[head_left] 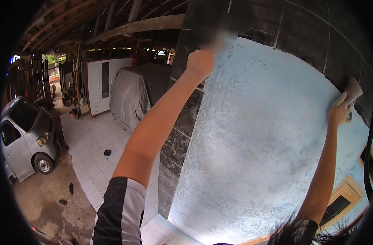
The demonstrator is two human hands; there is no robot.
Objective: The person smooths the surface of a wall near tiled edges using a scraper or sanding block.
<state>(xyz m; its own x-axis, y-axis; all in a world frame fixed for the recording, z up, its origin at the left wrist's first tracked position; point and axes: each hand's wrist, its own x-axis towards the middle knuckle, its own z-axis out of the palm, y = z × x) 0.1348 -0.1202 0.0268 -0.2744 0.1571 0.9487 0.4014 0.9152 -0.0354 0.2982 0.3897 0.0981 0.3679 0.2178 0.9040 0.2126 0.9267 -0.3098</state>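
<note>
A tall pale-blue wall panel [260,139], rough and speckled, fills the right of the view, standing upright against darker stone-tiled cladding [182,134]; its upper edge meets black boards, so both arms must reach high to work there. Behind, under a timber roof, a car under a grey cover [133,96] sits on the white tiled floor [92,147], parked out of the weather, with a white cupboard [100,83] beside it and a silver van [25,136] on the bare ground outside.

The left arm, in a black-and-white sleeve [121,212], stretches up nearly straight, and the left hand [199,63] is closed at the panel's top left corner; what it grips is blurred, so I cannot tell. The right arm rises steeply too, and the right hand [339,108] presses a small brownish sheet [353,90], probably sandpaper, flat against the panel's upper right edge, fingers wrapped over it.
</note>
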